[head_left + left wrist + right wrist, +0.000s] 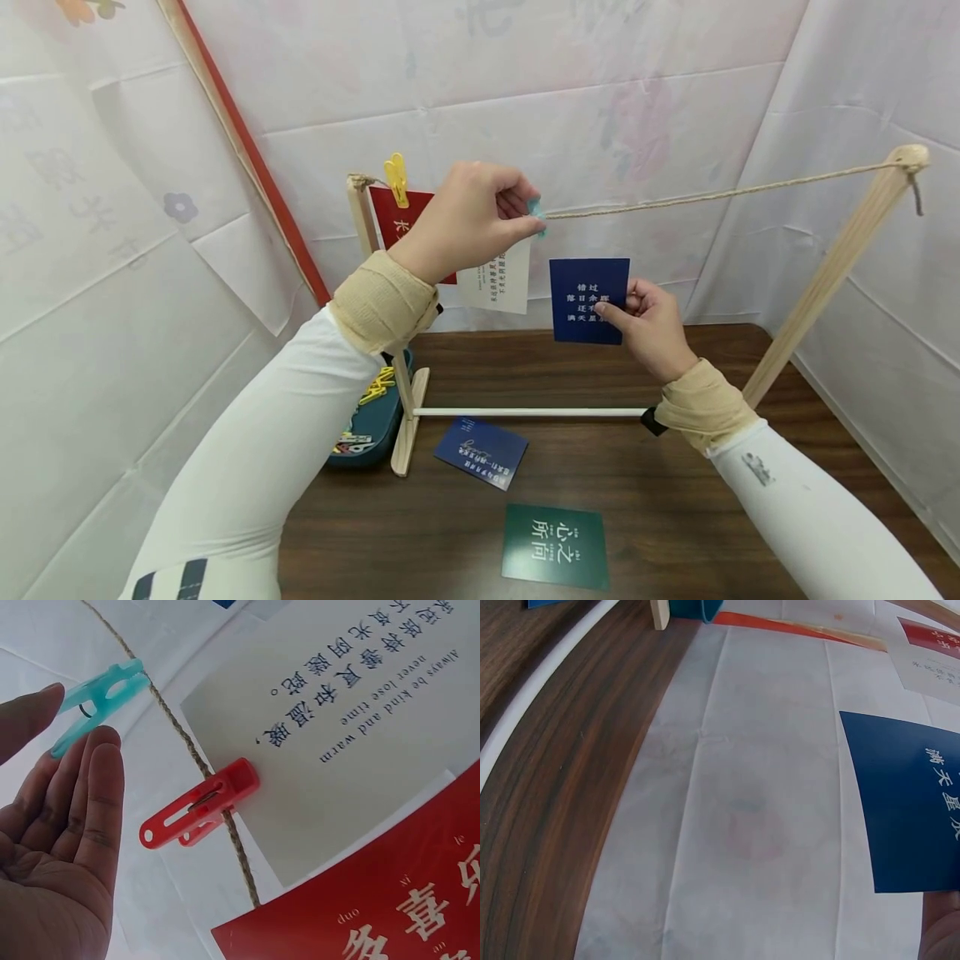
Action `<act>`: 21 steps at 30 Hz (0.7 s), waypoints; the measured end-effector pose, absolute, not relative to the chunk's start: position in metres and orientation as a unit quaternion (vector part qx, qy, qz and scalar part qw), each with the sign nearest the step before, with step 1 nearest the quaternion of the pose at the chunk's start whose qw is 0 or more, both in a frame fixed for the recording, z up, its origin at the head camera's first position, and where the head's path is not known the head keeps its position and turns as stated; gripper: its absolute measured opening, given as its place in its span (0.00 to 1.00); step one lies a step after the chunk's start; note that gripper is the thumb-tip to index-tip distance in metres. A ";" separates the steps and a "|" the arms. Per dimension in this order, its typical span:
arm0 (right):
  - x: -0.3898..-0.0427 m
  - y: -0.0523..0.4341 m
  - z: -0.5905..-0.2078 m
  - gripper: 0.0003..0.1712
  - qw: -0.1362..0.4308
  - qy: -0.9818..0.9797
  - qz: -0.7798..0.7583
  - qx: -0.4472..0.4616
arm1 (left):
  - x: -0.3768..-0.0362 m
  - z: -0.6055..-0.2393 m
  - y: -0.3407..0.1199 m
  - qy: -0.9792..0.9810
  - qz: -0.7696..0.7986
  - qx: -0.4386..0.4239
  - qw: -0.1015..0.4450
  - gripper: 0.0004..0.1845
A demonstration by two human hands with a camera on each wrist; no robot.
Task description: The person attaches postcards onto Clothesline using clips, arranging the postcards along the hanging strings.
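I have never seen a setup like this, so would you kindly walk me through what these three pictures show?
A person wears three cameras: one on the head, one on each wrist. The head view shows a twine line strung between wooden posts above a brown table. The left hand pinches a teal clothespin at the twine, beside a white card held by a red clothespin. The right hand holds a blue card upright. A green card and another dark blue card lie on the table.
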State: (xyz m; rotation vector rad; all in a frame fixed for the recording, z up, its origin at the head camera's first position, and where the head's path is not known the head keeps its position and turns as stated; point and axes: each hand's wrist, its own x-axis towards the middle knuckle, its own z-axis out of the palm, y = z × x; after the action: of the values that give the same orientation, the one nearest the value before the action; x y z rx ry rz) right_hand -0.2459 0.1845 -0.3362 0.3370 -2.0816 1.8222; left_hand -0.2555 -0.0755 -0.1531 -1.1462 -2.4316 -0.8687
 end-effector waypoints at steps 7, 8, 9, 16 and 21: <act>-0.249 0.185 -0.334 0.07 0.169 -0.736 0.645 0.117 | -0.257 -0.149 -0.069 -0.839 -0.320 -0.406 0.170 0.09; -0.249 0.185 -0.334 0.07 0.171 -0.736 0.644 0.117 | -0.257 -0.148 -0.069 -0.839 -0.320 -0.405 0.172 0.09; -0.250 0.185 -0.333 0.07 0.172 -0.736 0.644 0.118 | -0.257 -0.148 -0.068 -0.839 -0.318 -0.405 0.174 0.09; -0.251 0.183 -0.330 0.07 0.179 -0.737 0.641 0.119 | -0.259 -0.146 -0.059 -0.842 -0.310 -0.403 0.182 0.08; -0.252 0.182 -0.326 0.08 0.178 -0.734 0.644 0.119 | -0.264 -0.144 -0.052 -0.846 -0.300 -0.402 0.182 0.07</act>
State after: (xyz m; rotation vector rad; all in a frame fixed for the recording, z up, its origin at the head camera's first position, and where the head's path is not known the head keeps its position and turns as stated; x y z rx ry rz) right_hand -0.2521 0.1816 -0.3260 0.3353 -2.0771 1.8216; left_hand -0.2641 -0.0516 -0.1443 -1.1343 -2.3889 -0.8456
